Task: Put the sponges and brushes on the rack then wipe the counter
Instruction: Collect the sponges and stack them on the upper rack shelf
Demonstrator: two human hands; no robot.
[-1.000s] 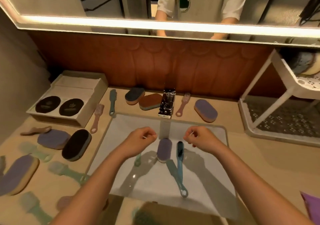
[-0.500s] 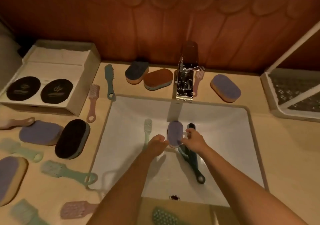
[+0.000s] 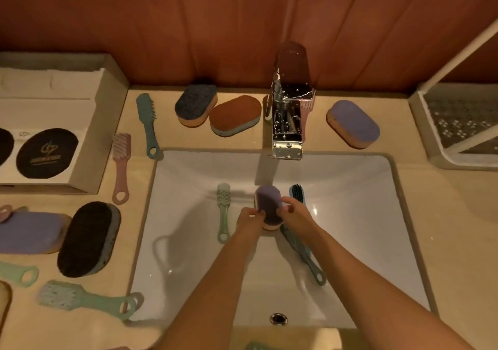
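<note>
Down in the white sink [image 3: 363,215], just on the near side of the chrome faucet [image 3: 287,123], both hands met on the purple sponge [image 3: 268,200]. It was an oval pad with a purple scrubbing face on top and a pale tan foam layer showing at its near end. It lay lengthwise, running from far to near. The left hand [image 3: 249,219] had its fingers curled against the sponge's left edge. The right hand [image 3: 292,212] wrapped its fingers over the right edge, so the two held it between them. Whether it rested on the basin or was lifted off it could not be told.

A pale green brush [image 3: 223,211] lay just left of the left hand, with its bristles at the far end and its handle loop toward the near side. A dark teal brush [image 3: 305,254] lay on the right. Its black bristles poked out beyond the right hand, and its handle ran near and rightward beside the right forearm.

On the beige counter [image 3: 452,228] along the far wall, a dark blue sponge [image 3: 195,104] and a brown sponge [image 3: 235,115] sat side by side left of the faucet. A lilac sponge [image 3: 353,123] sat to the right of the faucet. The white rack [image 3: 423,131] stood at the far right corner. Left of the sink lay a teal brush [image 3: 147,123], a pink brush [image 3: 121,166], a black sponge [image 3: 89,239] and a mint brush [image 3: 86,300]. A cardboard box [image 3: 54,123] sat at the far left.
</note>
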